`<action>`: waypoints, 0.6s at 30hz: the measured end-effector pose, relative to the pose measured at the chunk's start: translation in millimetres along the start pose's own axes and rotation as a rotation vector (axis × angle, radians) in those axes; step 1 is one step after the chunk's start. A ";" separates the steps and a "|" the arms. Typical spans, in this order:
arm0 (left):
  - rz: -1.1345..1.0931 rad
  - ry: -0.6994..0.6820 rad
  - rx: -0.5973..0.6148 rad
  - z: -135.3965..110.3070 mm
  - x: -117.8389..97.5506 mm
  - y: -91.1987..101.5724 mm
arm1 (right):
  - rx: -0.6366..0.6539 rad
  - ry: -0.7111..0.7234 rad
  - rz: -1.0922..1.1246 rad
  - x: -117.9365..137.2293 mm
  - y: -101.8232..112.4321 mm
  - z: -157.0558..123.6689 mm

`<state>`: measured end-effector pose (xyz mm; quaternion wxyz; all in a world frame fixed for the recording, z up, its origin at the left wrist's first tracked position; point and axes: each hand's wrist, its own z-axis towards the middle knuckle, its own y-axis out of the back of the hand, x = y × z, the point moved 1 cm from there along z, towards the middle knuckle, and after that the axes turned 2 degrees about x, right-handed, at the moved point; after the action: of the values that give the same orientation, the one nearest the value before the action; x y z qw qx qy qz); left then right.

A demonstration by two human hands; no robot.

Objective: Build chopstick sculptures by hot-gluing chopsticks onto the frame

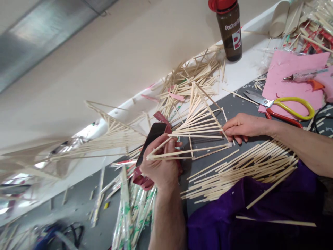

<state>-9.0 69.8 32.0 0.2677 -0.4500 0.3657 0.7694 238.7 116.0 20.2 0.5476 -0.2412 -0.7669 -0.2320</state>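
Pale wooden stick frame, open and angular [191, 126], is between our two hands, above the dark grey tabletop [231, 106]. Its lower rails run roughly from our left hand [162, 166] across to our right hand [243, 125]. Left is the nearer: wrapped round the frame's left corner, fingers closed on the sticks. Right is at the far edge, fingertips pinching the rail there.

Frame look: thin straight sticks, one set fanned like a twisted surface, narrow by the left fingers, spreading toward the right side; peak at top, joints whitish. Seems light and fragile.

Around it: loose pale wooden sticks [241, 170] laid roughly parallel below the right hand, black phone [151, 139] just behind the left, scissors with yellow and red handles [272, 103] beyond the right.
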 end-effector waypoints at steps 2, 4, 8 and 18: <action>0.035 0.011 0.007 0.0 0.1 -0.2 | 0.011 0.005 -0.021 0.6 0.2 -0.6; 0.049 0.014 0.012 0.1 0.4 -0.3 | 0.014 0.004 -0.054 2.0 -0.4 -1.0; 0.064 0.012 0.020 0.0 0.8 -0.1 | -0.020 -0.005 -0.076 4.2 -3.7 -1.1; 0.059 0.039 0.050 -1.0 0.1 2.3 | -0.211 -0.054 -0.545 16.8 1.5 -7.3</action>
<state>-10.3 67.6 32.3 0.2490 -0.4472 0.4028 0.7588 240.2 114.6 38.5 0.4163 -0.0879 -0.7894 -0.4426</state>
